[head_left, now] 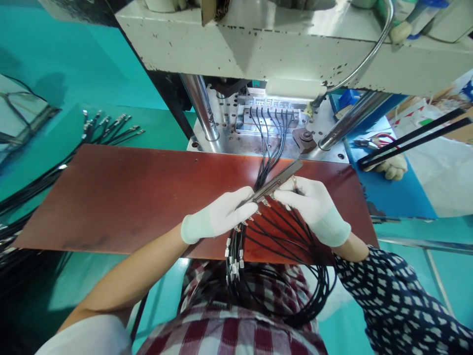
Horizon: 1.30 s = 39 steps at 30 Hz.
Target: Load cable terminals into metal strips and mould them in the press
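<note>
My left hand (pixel 231 213), in a white glove with a pale green cuff, grips the lower left end of a long metal bar (pixel 278 181). The bar is tilted, its far end up to the right. Along its near edge sit several small metal cable ends, with black cables (pixel 284 231) running from them toward my lap. At the bar's right part, my gloved right hand (pixel 308 199) pinches a cable end with a coppery tip. Loose silver connectors (pixel 234 259) hang in a bunch below my left hand. What lies under the left fingers is hidden.
Ahead stands a press with steel posts (pixel 201 106) and a metal mould (pixel 266 118), from which black cables (pixel 271 148) lead onto the brown board (pixel 148 197). More cables with metal ends (pixel 107 128) lie left. Pliers (pixel 373 141) and a glove (pixel 393 167) lie right.
</note>
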{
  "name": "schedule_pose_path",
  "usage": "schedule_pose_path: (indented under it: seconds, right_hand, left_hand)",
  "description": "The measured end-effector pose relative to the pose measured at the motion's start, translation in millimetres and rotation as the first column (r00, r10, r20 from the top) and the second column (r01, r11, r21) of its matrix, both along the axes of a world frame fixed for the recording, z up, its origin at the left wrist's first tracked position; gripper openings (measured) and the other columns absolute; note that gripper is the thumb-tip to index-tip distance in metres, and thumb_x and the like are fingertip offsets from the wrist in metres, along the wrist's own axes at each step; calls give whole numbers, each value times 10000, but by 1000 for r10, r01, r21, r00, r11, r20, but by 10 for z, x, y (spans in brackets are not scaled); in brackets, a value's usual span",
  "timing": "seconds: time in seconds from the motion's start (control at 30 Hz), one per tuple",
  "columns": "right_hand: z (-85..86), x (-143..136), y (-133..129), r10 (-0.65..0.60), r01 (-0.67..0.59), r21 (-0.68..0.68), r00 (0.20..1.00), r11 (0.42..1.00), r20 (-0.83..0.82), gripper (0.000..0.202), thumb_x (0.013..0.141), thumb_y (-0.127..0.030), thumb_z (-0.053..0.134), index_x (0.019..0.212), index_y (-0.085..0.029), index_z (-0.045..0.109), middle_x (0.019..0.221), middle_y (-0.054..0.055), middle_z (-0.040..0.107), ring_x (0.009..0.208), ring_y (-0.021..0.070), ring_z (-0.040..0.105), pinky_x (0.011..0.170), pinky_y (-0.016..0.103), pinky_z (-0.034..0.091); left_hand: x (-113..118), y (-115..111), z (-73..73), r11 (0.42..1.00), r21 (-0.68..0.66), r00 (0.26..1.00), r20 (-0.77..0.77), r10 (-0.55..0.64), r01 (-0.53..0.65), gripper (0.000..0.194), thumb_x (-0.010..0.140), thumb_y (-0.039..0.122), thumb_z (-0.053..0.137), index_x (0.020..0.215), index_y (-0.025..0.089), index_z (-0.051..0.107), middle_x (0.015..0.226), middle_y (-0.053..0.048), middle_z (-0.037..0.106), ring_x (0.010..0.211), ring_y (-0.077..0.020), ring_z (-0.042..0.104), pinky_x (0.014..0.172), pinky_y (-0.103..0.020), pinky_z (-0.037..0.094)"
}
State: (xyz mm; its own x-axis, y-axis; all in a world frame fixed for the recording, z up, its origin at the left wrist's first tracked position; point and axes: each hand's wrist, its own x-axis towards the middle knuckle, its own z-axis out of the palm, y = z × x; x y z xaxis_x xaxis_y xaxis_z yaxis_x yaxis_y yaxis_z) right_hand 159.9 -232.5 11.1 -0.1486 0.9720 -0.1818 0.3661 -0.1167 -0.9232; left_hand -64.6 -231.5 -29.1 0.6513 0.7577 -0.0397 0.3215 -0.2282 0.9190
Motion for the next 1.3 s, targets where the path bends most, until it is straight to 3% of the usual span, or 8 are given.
schedule_pose_path:
  seconds: [0.2, 0.37, 0.53, 0.63, 0.83, 0.97, 1.07, 1.3]
  right_hand:
    - [-83, -32, -36, -126, 126, 49, 992, 991, 7, 132, 855, -304, 631, 870, -174, 647, 740, -15, 609, 678, 117, 523, 639, 250, 410]
    - [-173, 51, -54, -306, 315, 78, 945, 946, -113, 188, 929, -378, 556, 997, -202, 561, 672, -28, 625, 524, 107, 532, 535, 244, 422]
    - [-95, 138, -34, -95, 93, 73, 995, 993, 28, 264, 947, -400, 545, 811, -194, 640, 723, 8, 645, 657, 133, 563, 640, 264, 432]
    - [-26, 127, 6, 37, -38, 21, 998, 999, 46, 354, 937, -411, 551, 663, -187, 553, 695, 6, 565, 695, 145, 499, 654, 274, 399]
    - [29, 97, 48, 33, -34, -44, 999, 998, -35, 335, 910, -367, 554, 634, -177, 557, 670, 8, 557, 680, 140, 470, 638, 269, 381]
    - [21, 104, 40, 63, -63, -32, 998, 998, -11, 325, 920, -343, 530, 639, -182, 559, 674, 14, 572, 676, 146, 491, 641, 272, 392]
    - [-15, 99, 50, 60, -60, -11, 998, 998, 27, 352, 916, -384, 548, 623, -191, 515, 657, 6, 536, 670, 145, 477, 631, 271, 386]
    - [-98, 213, 0, 59, -65, 53, 992, 996, 112, 317, 967, -405, 490, 796, -197, 657, 821, 24, 676, 790, 175, 595, 741, 282, 462]
  left_hand:
    - [18, -12, -19, 982, -179, 993, 93, 69, -51, 385, 1014, 515, 421, 827, 179, 429, 658, 57, 436, 562, -73, 387, 538, -225, 345]
    - [19, -18, -37, 962, -271, 984, 158, 87, -41, 411, 993, 544, 461, 825, 169, 454, 661, 54, 442, 538, -62, 406, 499, -207, 348]
    - [16, -18, -66, 907, -422, 963, 245, 110, 4, 414, 967, 567, 500, 856, 169, 473, 681, 46, 459, 513, -59, 421, 447, -193, 352]
    - [15, -22, -84, 880, -474, 956, 265, 123, 19, 415, 961, 572, 510, 853, 172, 468, 665, 49, 458, 488, -57, 419, 424, -189, 331]
    - [-2, -11, -71, 900, -435, 971, 227, 79, 28, 407, 975, 574, 469, 863, 182, 458, 666, 49, 461, 482, -66, 412, 431, -208, 323]
    - [-22, 3, -25, 989, -145, 997, 83, -3, 15, 369, 1009, 509, 429, 830, 185, 425, 678, 49, 429, 572, -82, 383, 539, -234, 333]
    - [-29, 8, -21, 999, 38, 999, -53, 0, 2, 338, 1011, 476, 431, 831, 190, 413, 667, 57, 393, 601, -96, 344, 592, -257, 303]
    - [-8, 4, -51, 1000, -1, 1000, 22, 13, -13, 349, 1010, 479, 421, 813, 192, 397, 692, 53, 397, 620, -98, 350, 603, -257, 312]
